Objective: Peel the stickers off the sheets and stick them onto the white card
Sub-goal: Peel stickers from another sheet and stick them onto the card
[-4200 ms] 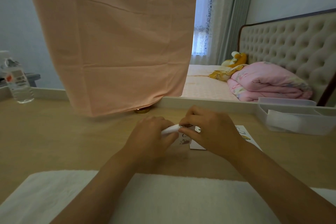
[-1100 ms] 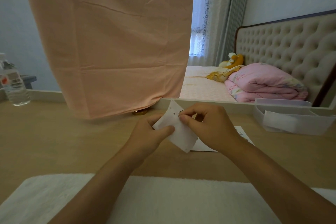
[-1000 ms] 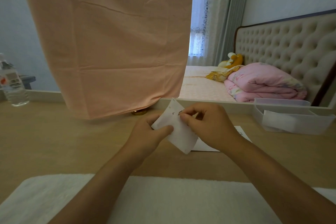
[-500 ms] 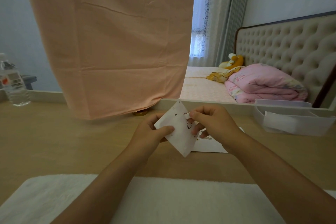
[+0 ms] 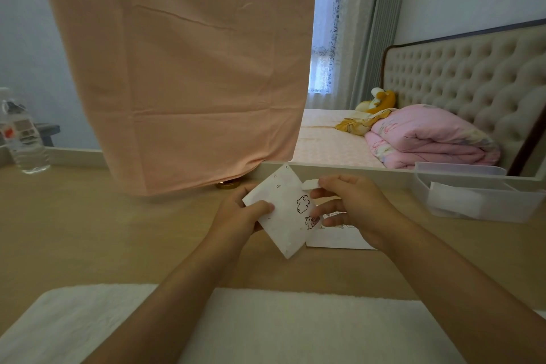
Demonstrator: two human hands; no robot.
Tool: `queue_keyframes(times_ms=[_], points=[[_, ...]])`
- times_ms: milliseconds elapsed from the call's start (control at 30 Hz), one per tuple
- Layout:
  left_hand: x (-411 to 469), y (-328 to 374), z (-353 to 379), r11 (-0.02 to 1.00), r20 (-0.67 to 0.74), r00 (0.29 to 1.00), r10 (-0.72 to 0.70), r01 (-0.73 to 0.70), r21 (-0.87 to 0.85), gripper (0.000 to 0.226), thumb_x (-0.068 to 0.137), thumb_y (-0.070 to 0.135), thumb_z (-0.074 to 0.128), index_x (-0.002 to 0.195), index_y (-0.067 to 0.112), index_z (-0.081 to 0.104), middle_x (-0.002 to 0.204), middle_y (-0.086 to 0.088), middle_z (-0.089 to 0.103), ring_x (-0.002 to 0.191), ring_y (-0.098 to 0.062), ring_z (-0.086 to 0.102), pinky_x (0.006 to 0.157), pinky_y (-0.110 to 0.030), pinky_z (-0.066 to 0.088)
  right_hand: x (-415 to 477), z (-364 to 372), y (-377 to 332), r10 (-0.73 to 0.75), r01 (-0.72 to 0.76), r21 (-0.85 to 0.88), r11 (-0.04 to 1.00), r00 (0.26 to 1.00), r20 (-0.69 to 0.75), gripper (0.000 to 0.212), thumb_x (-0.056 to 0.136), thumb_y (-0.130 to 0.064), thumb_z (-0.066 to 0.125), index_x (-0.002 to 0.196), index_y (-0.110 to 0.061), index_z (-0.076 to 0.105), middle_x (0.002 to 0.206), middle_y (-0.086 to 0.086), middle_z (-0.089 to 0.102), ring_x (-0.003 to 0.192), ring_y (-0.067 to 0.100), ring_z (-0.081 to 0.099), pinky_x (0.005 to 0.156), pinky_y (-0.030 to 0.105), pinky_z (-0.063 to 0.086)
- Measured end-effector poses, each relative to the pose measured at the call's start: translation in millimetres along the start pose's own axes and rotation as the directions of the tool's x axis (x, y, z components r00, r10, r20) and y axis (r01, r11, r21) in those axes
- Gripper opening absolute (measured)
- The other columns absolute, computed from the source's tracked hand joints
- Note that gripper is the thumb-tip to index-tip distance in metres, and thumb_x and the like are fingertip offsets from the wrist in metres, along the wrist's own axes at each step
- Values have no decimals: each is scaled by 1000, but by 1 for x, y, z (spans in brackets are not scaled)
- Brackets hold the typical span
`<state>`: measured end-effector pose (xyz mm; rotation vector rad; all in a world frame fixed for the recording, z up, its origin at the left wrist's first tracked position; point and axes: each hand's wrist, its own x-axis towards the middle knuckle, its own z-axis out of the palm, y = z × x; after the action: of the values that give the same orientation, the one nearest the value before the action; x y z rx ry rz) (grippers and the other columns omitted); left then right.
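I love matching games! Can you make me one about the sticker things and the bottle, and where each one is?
1 sticker sheet
2 peeled sticker
3 white card
4 water bottle

A flat on the table
B standing at the table's far left
C held by the left hand
D pinched by the right hand

Pairs: 1-C, 2-D, 3-A, 4-B
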<state>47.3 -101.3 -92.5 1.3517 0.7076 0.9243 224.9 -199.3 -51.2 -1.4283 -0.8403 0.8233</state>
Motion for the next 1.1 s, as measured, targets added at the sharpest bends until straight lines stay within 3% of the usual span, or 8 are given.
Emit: queue_keyframes(times_ms=[200, 300, 367, 433, 500, 600, 800, 1100], points=[[4, -2, -2, 999, -33, 998, -48, 48, 13, 26, 89, 2, 62, 111, 18, 64, 110, -3, 72, 97, -21, 70, 79, -35, 58, 2, 0, 5, 13, -11, 23, 1000, 997, -80, 16, 98, -19, 61, 103, -7, 71, 88, 6, 73, 63, 22, 69, 51, 31, 55], [7, -9, -4, 991, -169, 984, -61, 80, 107, 44, 86, 13, 72, 125, 21, 54, 121, 0, 63, 105, -18, 65, 90, -38, 56, 4, 7, 15, -218, 181, -204, 962, 959, -179, 10, 97, -20, 63, 93, -16, 72, 85, 1, 74, 57, 16, 68, 52, 30, 54], [7, -12, -7, 906, -290, 953, 88, 44, 420, 63, 81, 26, 78, 135, 24, 45, 125, 7, 47, 117, -13, 50, 99, -34, 45, 5, 9, 24, -523, 377, -521, 766, 836, -164, 8, 93, -28, 67, 88, -25, 72, 79, -8, 72, 57, 8, 65, 55, 25, 53], [4, -9, -6, 779, -293, 908, 300, -55, 624, 49, 81, 34, 76, 123, 27, 51, 118, 11, 43, 115, -9, 41, 98, -31, 39, 4, 8, 32, -796, 502, -776, 382, 605, -1, 7, 91, -32, 70, 88, -26, 73, 76, -15, 69, 55, 2, 57, 55, 13, 44], [1, 0, 0, 818, -228, 927, 297, -124, 562, 18, 88, 36, 67, 101, 26, 64, 105, 13, 58, 100, -9, 54, 86, -31, 45, 4, 5, 36, -903, 533, -845, 34, 379, 203, 11, 92, -31, 71, 85, -22, 74, 76, -12, 69, 55, 0, 51, 53, 11, 38], [-8, 8, 15, 939, -57, 997, 49, -26, 343, 31, 97, 34, 54, 77, 18, 71, 81, 6, 71, 66, -10, 63, 67, -29, 44, 8, 4, 38, -909, 503, -831, -235, 190, 372, 20, 95, -32, 66, 82, -19, 73, 74, -4, 69, 54, 15, 58, 46, 28, 44], [-13, 8, 27, 981, -39, 991, -128, 133, 138, 23, 92, 31, 63, 91, 11, 74, 86, 2, 72, 60, -12, 64, 57, -25, 44, 8, 7, 37, -875, 466, -817, -339, 162, 456, 25, 96, -35, 65, 79, -17, 70, 71, 0, 64, 54, 20, 55, 46, 33, 42], [-11, 7, 25, 956, -37, 978, -206, 209, 204, 15, 90, 21, 63, 85, 12, 73, 89, -3, 72, 68, -16, 62, 56, -24, 41, 12, 7, 40, -779, 584, -704, -404, 183, 600, 22, 99, -30, 62, 83, -17, 71, 78, 0, 65, 60, 21, 57, 49, 36, 45]])
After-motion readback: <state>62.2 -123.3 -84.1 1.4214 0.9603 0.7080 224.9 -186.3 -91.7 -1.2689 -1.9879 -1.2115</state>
